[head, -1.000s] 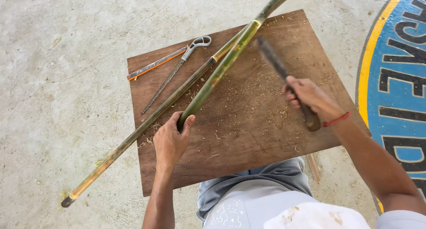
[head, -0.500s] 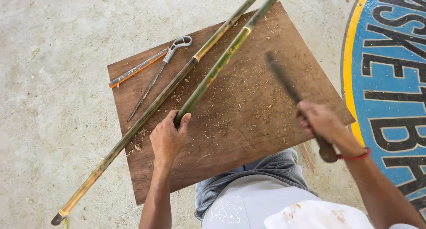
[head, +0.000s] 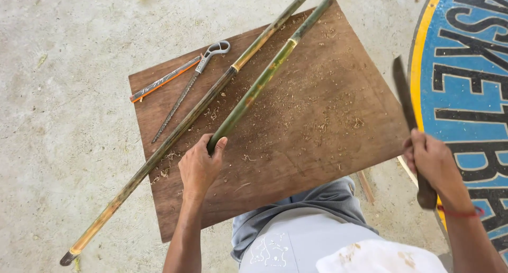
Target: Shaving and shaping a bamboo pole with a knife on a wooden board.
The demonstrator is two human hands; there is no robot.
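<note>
While both hands grip, left hand [head: 198, 167] hides bamboo pole's [head: 254, 90] end; right hand [head: 431, 159] clasps blurred knife [head: 405, 101].

My arms are bare to the elbow, no sleeves showing. A thin red string bracelet [head: 461, 212] circles my right wrist. I wear grey fabric shorts [head: 296, 220] and a pale white printed shirt [head: 338, 252] with brownish stains.

The left hand [head: 198, 167] holds the end of a green bamboo stick [head: 264, 80] on a brown wooden board [head: 317, 125]. The right hand [head: 434, 159] grips a long dark knife [head: 405, 98], lifted up beside the board. Another bamboo stick [head: 174, 135] and a small saw [head: 188, 88] lie on the board.
</note>
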